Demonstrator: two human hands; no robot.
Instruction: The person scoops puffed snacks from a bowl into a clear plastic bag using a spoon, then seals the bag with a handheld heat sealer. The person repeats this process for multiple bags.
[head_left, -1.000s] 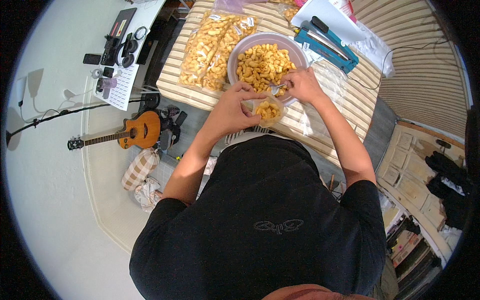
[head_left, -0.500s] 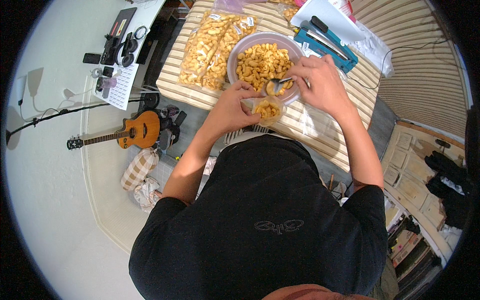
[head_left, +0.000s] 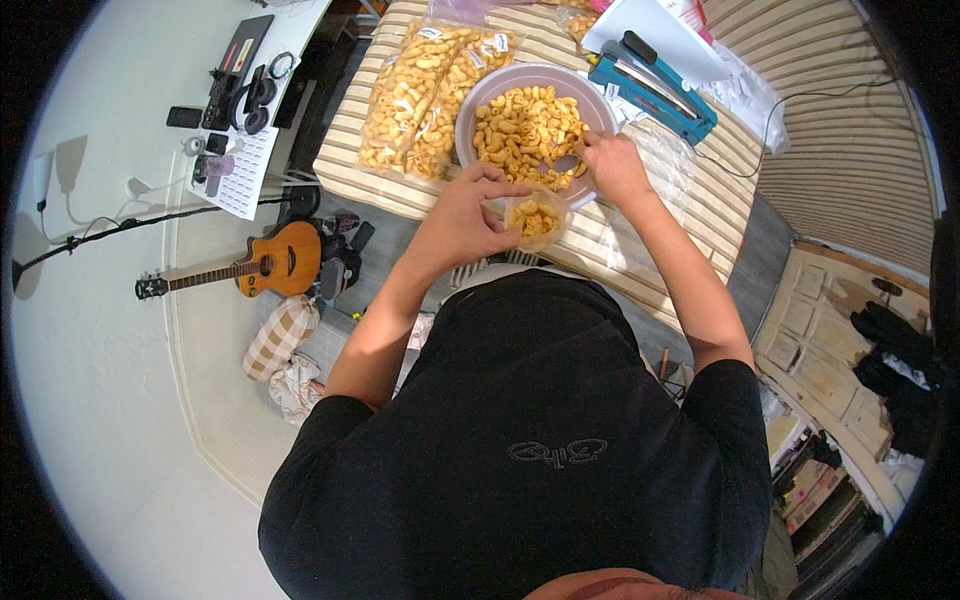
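Observation:
A round pale purple bowl (head_left: 466, 138) holds a heap of curved, yellow-orange macaroni snacks (head_left: 520, 120). At its near rim my left hand (head_left: 470, 215) pinches a small clear plastic bag (head_left: 548, 240) by the edge, its mouth facing up, with some snacks inside. My right hand (head_left: 615, 165) is closed over the bowl's right side, its fingers down at the snacks. The spoon it held a moment ago is mostly hidden by the fingers and the snacks.
Large clear bags of the same snacks (head_left: 415, 95) lie left of the bowl on the striped table cover (head_left: 345, 150). A teal heat sealer (head_left: 660, 100) with a white sheet (head_left: 665, 40) stands behind right. Thin clear plastic (head_left: 655, 160) lies at the right. A guitar (head_left: 280, 260) is off left.
My right hand has moved from above the small bag back to the bowl's right side, and the spoon has dipped among the snacks. The left hand stays in place with the bag.

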